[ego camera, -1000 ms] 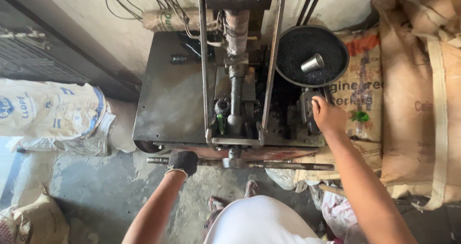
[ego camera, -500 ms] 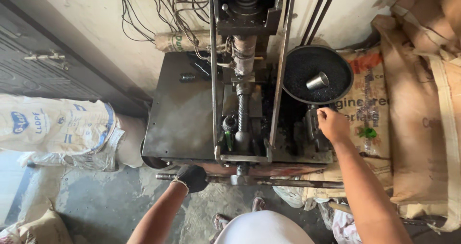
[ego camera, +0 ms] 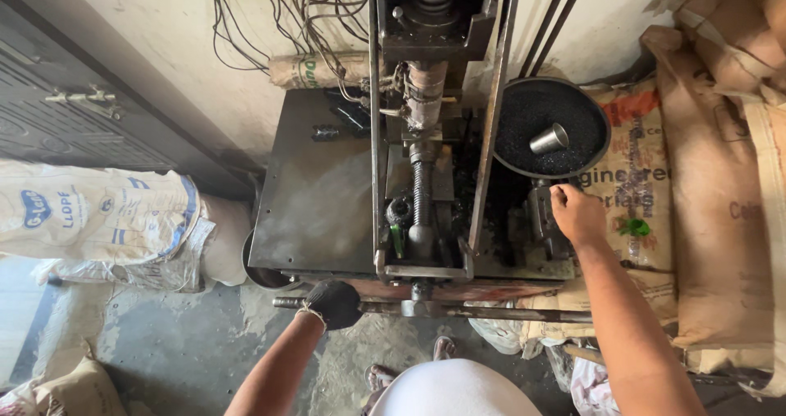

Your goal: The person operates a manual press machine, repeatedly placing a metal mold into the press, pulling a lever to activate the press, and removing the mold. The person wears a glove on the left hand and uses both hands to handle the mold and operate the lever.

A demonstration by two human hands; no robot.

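While gloved left hand (ego camera: 332,303) grips clamped round horizontal bar (ego camera: 491,312), axis running rightward from grip; bare right hand (ego camera: 575,214) curled on block (ego camera: 542,219), closure unclear.

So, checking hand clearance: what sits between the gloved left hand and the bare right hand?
Head view: the press's vertical screw shaft and frame rods stand there.

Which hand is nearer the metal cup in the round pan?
Right. The right hand rests on the machine block just below the pan holding the metal cup; the gloved left hand grips the horizontal bar far lower-left.
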